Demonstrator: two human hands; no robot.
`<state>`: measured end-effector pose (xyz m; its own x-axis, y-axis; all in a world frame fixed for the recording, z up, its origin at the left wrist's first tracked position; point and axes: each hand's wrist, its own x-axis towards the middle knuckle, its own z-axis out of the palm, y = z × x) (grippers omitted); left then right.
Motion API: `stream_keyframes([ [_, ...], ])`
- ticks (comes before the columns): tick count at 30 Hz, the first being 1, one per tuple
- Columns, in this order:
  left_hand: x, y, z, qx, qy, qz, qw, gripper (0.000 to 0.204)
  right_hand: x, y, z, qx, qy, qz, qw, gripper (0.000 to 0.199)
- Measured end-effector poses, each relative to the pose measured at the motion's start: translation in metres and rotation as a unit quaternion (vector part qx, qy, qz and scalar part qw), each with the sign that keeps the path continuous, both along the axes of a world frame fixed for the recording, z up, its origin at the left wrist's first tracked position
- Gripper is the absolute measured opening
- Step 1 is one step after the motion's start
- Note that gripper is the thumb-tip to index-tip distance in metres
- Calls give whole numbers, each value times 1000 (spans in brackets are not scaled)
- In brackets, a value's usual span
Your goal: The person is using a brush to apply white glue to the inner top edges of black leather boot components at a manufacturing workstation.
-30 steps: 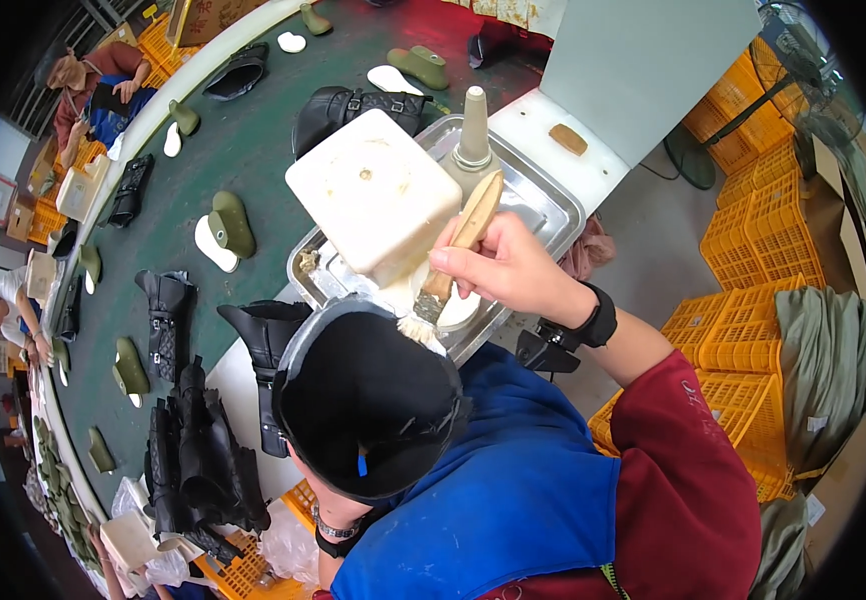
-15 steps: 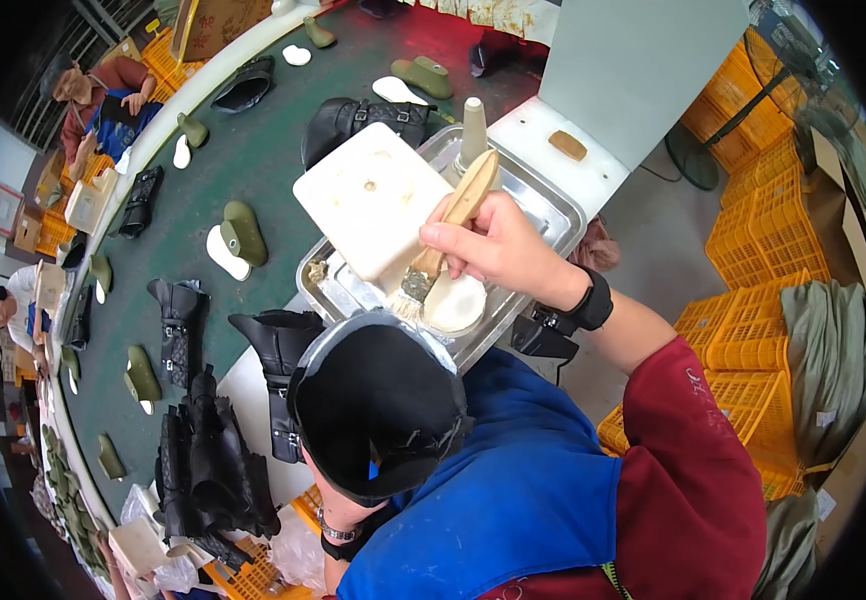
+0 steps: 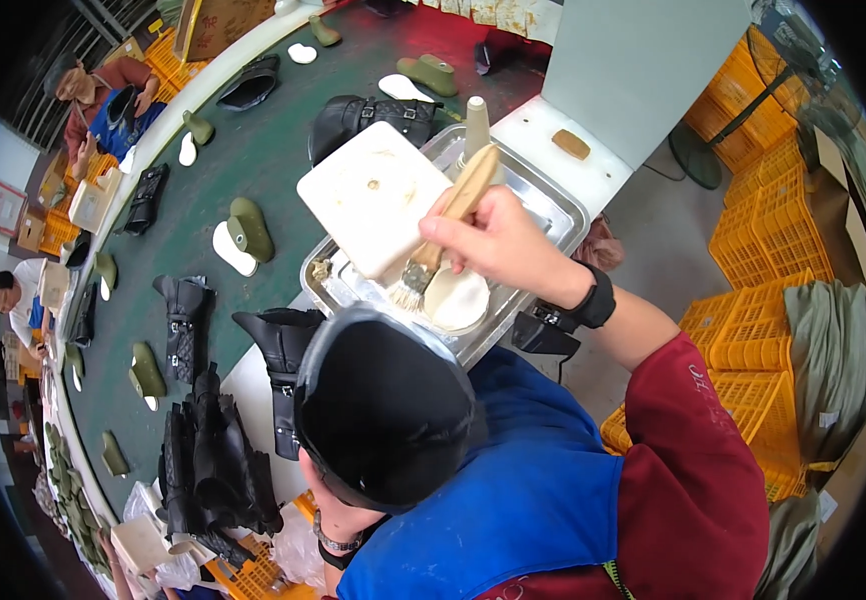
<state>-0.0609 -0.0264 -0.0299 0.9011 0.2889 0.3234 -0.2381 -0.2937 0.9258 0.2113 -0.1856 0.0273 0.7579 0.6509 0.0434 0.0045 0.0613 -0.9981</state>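
Note:
In my right hand (image 3: 505, 245) is a wooden-handled brush (image 3: 473, 185), gripped near the base of its handle. Its bristles, coated with something pale, point down beside a small round white dish (image 3: 458, 303) in a metal tray (image 3: 578, 215). My left hand (image 3: 331, 498) holds a black boot upper (image 3: 388, 410), its wide opening facing up and its edge greyish. Most of the left fingers are hidden behind the upper. A white square container lid or block (image 3: 373, 200) rests across the tray, and a grey tapered bottle (image 3: 476, 130) stands behind the brush.
A green conveyor (image 3: 283, 190) curves along the left, carrying olive shoe lasts (image 3: 250, 228), white insoles (image 3: 234, 250) and black uppers. More black uppers (image 3: 218, 460) lie piled at lower left. Yellow crates (image 3: 753, 220) are stacked at right near a fan (image 3: 693, 155). Other people (image 3: 103, 110) sit across the conveyor.
The black boot upper has shifted slightly right and turned a little, with some blur. My right hand and the brush have barely moved.

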Motion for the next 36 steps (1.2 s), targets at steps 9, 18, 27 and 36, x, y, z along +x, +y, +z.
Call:
stream_keyframes([
  [9,13,9,7,280,-9,177,943,88,-39,-7,5,59,36,37,997,15],
  [18,1,4,-8,166,-20,145,975,90,-35,13,-11,90,38,-16,995,13],
  [27,6,14,-4,288,-50,189,938,87,-36,11,-11,72,-4,55,996,13],
  [36,16,15,2,382,-64,249,888,89,-60,7,-5,67,69,62,993,13],
])
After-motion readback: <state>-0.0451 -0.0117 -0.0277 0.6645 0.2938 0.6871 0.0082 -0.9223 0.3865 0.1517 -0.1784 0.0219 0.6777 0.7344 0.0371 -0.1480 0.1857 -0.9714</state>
